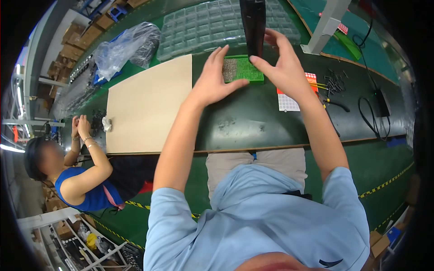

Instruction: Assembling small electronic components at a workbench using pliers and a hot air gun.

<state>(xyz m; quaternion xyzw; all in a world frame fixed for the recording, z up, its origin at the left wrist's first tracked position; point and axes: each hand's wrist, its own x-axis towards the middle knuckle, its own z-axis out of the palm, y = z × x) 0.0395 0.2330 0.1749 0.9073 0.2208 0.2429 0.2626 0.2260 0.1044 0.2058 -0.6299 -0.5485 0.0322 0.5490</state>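
Note:
A small green tray [253, 70] lies at the far side of the bench, its left part covered with many small grey metal pieces. My left hand [212, 77] is at its left edge, fingers stretched away from me and the thumb apart, pointing along the tray's near edge. On the other side, my right hand [287, 67] curves with thumb and fingers spread, the thumb tip over the tray's far right part. A long dark upright object [253, 27] stands in front of some right fingertips and hides them; I cannot make out its kind.
Clear compartment trays [203, 27] line the back. A beige board [149, 108] lies to the left. Right of the tray are a red-and-white card [289, 102], yellow-and-black pliers [337, 104], dark screws [334, 83] and a black cable [368, 117]. A co-worker [81, 176] works at far left.

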